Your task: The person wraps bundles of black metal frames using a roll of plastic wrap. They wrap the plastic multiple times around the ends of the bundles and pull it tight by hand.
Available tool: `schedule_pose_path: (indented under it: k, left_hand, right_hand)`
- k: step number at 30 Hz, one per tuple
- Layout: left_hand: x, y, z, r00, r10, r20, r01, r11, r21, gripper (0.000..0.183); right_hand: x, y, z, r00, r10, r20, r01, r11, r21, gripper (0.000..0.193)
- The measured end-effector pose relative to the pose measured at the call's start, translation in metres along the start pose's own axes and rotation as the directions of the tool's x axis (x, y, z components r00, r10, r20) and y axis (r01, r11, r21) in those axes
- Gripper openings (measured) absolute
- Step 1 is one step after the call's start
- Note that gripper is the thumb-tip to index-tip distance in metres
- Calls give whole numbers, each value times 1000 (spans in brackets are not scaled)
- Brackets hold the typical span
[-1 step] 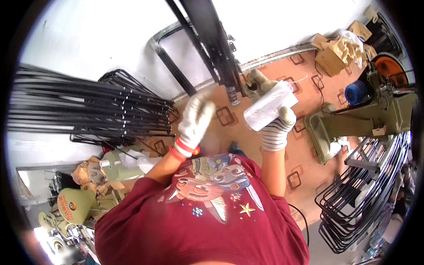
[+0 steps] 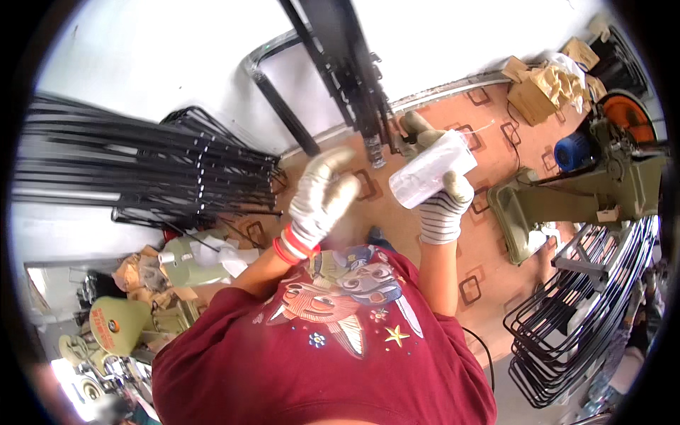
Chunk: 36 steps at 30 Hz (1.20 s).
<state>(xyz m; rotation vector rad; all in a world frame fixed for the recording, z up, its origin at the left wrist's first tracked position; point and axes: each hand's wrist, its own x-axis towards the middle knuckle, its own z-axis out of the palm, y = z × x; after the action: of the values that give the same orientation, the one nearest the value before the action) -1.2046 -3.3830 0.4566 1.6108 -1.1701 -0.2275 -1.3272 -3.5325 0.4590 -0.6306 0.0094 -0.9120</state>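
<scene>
In my right hand [image 2: 446, 205], gloved in striped knit with a pale coated palm, is a roll of thin white plastic [image 2: 432, 170]. My thumb presses on its near side and the fingers reach behind its far edge. A thin strand trails from the upper right end. My left hand [image 2: 322, 195] wears a matching glove, with red bands at the wrist. It is raised to the left of the roll, apart from it, thumb and fingers spread and nothing between them.
Black metal frames [image 2: 142, 166] are stacked at the left, and more tubing [image 2: 347, 64] stands ahead against the wall. On the right are a green machine [image 2: 581, 191] with a blue motor [image 2: 571, 151] and black bent-tube frames [image 2: 567, 319]. An open cardboard box [image 2: 531, 101] sits far right.
My left hand has shifted slightly to the right, and its thumb and fingers have spread wider. The right hand keeps the plastic roll in nearly the same place.
</scene>
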Motion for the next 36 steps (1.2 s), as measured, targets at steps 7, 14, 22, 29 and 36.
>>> schedule_pose_path:
  k: [7,14,22,29,36]
  left_hand:
    - [21,65,-16,945,292,145,-309,945,109,60]
    - [-4,43,-54,962,-130,239,257,727,-637,3]
    - [-54,25,-132,903,-295,313,426,513,-745,12]
    - [-119,18,-199,946,-272,176,309,590,-746,13]
    - [-166,-17,-257,922,-384,59,308,629,-714,12]
  right_hand:
    - [-34,10,59,985,-139,-104,103,949,-297,82]
    - [-102,40,55,993,-20,-119,-25,930,-366,75]
    - [-167,141,90,960,263,-97,-155,785,599,89]
    - [-199,176,164,931,342,-127,-276,887,370,84]
    - [-233,220,173,909,385,-157,-280,845,456,75]
